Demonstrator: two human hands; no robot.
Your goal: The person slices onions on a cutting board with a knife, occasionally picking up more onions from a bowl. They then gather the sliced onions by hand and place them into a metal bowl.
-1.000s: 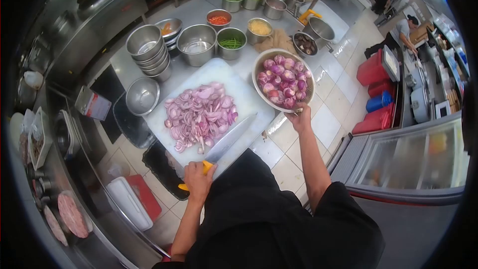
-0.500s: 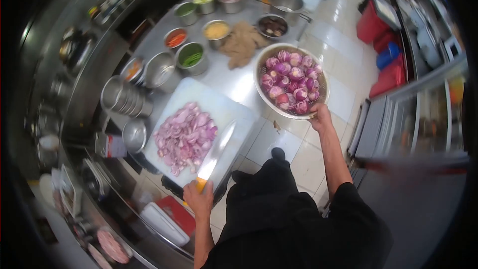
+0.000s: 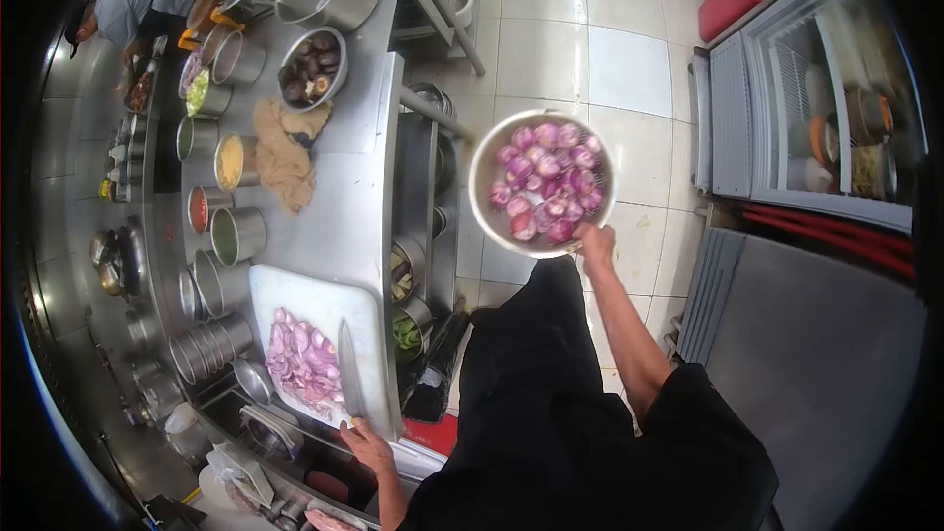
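Observation:
My right hand (image 3: 596, 246) grips the rim of a metal colander (image 3: 479, 199) and holds it over the floor, to the right of the counter. Peeled purple onions (image 3: 547, 180) fill much of it. Down at the counter's near end, my left hand (image 3: 370, 447) is closed at the handle of a knife (image 3: 351, 372), most of the handle hidden by the fingers. The blade lies along the right side of a white cutting board (image 3: 300, 285). A heap of cut onion pieces (image 3: 301, 364) lies left of the blade.
Along the steel counter (image 3: 344, 187) stand several metal pots with chopped food, a bowl of dark mushrooms (image 3: 313, 67) and a brown cloth (image 3: 285, 152). Stacked metal cups (image 3: 211, 346) sit left of the board. A glass-fronted fridge (image 3: 826, 98) is at right. A co-worker (image 3: 123, 10) stands far left.
My view has turned, so the counter now runs up the left side. The colander in my right hand has moved away from the counter's edge, out over the floor. The knife stays on the board.

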